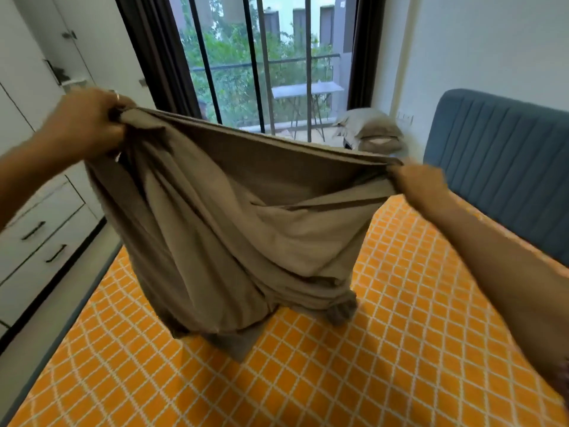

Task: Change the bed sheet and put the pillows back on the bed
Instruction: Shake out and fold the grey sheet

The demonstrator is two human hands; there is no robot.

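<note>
A taupe bed sheet [221, 217] hangs stretched between my two hands above the bed. My left hand [89, 118] grips its bunched upper edge at the left, and my right hand [418, 183] grips the upper edge at the right. The sheet's folds droop down and its lower end touches the orange lattice-patterned mattress cover [369, 349]. Beyond the bed's far side, two taupe pillows [372, 131] lie stacked near the window.
A blue padded headboard [505, 161] stands at the right. White wardrobe doors and drawers [40, 229] line the left, with a narrow floor gap beside the bed. Dark curtains frame a barred glass window [261, 63] straight ahead.
</note>
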